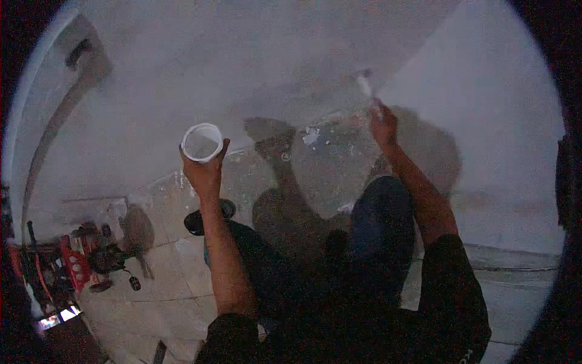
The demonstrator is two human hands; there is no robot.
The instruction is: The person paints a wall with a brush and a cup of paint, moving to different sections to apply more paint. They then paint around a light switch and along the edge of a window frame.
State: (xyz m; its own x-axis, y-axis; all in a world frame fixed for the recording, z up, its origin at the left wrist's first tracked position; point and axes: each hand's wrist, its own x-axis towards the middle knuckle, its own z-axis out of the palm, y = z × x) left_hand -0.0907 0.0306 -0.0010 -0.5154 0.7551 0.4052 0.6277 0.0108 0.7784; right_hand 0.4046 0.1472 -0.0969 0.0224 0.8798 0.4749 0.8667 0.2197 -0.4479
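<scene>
My left hand (203,176) is wrapped around a round white tub (189,134), with its open mouth facing me. The inside looks greyish, and its contents are hard to make out. Up and to the right, my right hand (384,128) is closed on what looks like a small paintbrush (365,85), pale along its length and dark at the tip. The brush tip is at the grey-white wall (291,48), close to a corner; blur hides whether it touches.
Below the wall lies a tiled floor (176,261) with white spatters (311,135) near its edge. Red and black equipment (79,261) stands at the lower left. My bent knees (382,212) and a dark shoe (195,223) are between my arms.
</scene>
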